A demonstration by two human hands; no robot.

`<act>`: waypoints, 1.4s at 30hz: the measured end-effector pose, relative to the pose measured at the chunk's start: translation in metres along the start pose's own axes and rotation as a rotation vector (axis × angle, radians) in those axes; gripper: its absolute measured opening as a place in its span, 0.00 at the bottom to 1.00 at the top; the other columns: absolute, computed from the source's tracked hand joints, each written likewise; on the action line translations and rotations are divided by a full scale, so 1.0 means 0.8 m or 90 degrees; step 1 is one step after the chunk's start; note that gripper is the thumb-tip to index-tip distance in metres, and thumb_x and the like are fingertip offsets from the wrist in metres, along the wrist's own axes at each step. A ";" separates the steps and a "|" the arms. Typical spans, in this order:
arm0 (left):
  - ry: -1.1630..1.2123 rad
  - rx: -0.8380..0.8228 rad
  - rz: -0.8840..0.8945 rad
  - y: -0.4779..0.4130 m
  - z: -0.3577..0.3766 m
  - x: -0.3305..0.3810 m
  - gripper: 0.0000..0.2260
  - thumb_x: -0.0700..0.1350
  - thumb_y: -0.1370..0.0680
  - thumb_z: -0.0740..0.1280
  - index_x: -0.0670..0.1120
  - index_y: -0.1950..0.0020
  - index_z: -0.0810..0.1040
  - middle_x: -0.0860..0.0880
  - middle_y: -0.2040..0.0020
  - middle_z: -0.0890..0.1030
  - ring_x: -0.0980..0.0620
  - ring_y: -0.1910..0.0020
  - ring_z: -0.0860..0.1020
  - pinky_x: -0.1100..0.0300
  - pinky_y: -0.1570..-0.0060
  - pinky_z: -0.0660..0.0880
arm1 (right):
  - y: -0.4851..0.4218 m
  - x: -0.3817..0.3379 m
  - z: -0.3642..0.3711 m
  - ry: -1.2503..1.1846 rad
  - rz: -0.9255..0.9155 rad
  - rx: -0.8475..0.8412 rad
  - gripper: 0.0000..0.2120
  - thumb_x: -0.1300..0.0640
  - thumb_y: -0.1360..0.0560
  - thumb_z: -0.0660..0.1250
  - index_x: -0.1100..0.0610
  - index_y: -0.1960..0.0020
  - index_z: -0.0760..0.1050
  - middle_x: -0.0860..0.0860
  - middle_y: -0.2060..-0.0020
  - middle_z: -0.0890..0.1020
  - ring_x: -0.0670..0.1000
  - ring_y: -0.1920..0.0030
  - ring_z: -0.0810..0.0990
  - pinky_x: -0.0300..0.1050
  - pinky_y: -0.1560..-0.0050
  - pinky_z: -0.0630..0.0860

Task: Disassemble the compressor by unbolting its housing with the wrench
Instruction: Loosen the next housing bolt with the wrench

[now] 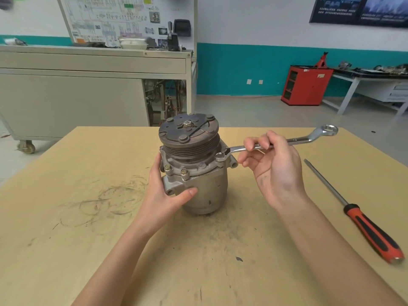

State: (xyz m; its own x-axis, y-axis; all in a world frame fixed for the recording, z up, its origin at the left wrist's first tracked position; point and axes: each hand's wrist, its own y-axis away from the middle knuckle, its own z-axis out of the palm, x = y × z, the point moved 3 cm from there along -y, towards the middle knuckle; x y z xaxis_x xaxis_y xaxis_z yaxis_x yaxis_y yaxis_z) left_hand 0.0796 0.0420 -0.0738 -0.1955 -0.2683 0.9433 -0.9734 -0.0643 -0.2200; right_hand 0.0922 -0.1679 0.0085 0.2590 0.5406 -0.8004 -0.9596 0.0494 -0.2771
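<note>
Braces grey cast-metal compressor (207, 191) on tan wooden desk (88, 217), left grip (164, 195) clasping housing against twist; holds silver ring wrench (304, 140) mid-shaft in right grip (273, 164), ring seated on flange bolt (220, 156), for leverage.

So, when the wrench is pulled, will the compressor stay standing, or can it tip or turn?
Probably heavy: the compressor looks like solid cast metal. It stands on its end with the pulley on top, so it may tip or turn under a pull on the wrench. The left hand holding its body likely prevents that.
</note>
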 end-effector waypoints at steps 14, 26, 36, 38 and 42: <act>-0.001 0.004 -0.002 -0.001 0.000 -0.004 0.52 0.57 0.36 0.76 0.58 0.21 0.47 0.58 0.24 0.61 0.58 0.27 0.65 0.48 0.27 0.64 | -0.073 -0.008 0.034 -0.015 0.127 0.016 0.19 0.58 0.18 0.52 0.56 0.68 0.64 0.49 0.79 0.71 0.45 0.80 0.68 0.35 0.83 0.61; -0.001 0.004 0.007 -0.003 -0.001 -0.005 0.52 0.56 0.36 0.76 0.58 0.21 0.47 0.58 0.24 0.61 0.59 0.27 0.65 0.49 0.27 0.64 | 0.015 0.005 0.018 0.063 -0.114 0.128 0.17 0.61 0.18 0.49 0.58 0.65 0.62 0.50 0.74 0.77 0.52 0.77 0.76 0.37 0.76 0.72; 0.006 0.010 0.013 -0.005 0.000 -0.005 0.53 0.59 0.36 0.77 0.57 0.20 0.47 0.66 0.28 0.61 0.74 0.33 0.64 0.65 0.34 0.65 | 0.029 0.013 0.021 0.094 -0.184 0.115 0.14 0.58 0.19 0.50 0.57 0.63 0.63 0.49 0.72 0.77 0.54 0.75 0.79 0.40 0.73 0.76; 0.005 0.012 0.015 -0.005 0.000 -0.006 0.53 0.58 0.35 0.78 0.56 0.20 0.47 0.64 0.27 0.61 0.72 0.32 0.64 0.71 0.36 0.65 | 0.032 0.015 0.022 0.085 -0.192 0.107 0.12 0.57 0.20 0.51 0.57 0.62 0.63 0.48 0.71 0.77 0.54 0.73 0.80 0.41 0.72 0.77; 0.002 0.009 0.019 -0.005 -0.001 -0.006 0.53 0.57 0.34 0.79 0.55 0.20 0.47 0.62 0.25 0.61 0.73 0.32 0.63 0.78 0.39 0.64 | 0.036 0.016 0.019 0.087 -0.191 0.103 0.13 0.59 0.18 0.50 0.58 0.61 0.63 0.48 0.70 0.78 0.54 0.71 0.81 0.42 0.69 0.78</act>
State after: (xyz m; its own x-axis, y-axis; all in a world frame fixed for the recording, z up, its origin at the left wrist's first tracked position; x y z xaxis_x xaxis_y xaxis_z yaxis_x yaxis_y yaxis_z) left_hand 0.0846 0.0443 -0.0773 -0.2245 -0.2678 0.9370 -0.9653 -0.0704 -0.2514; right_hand 0.0664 -0.1463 -0.0017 0.5334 0.3648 -0.7632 -0.8408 0.3270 -0.4314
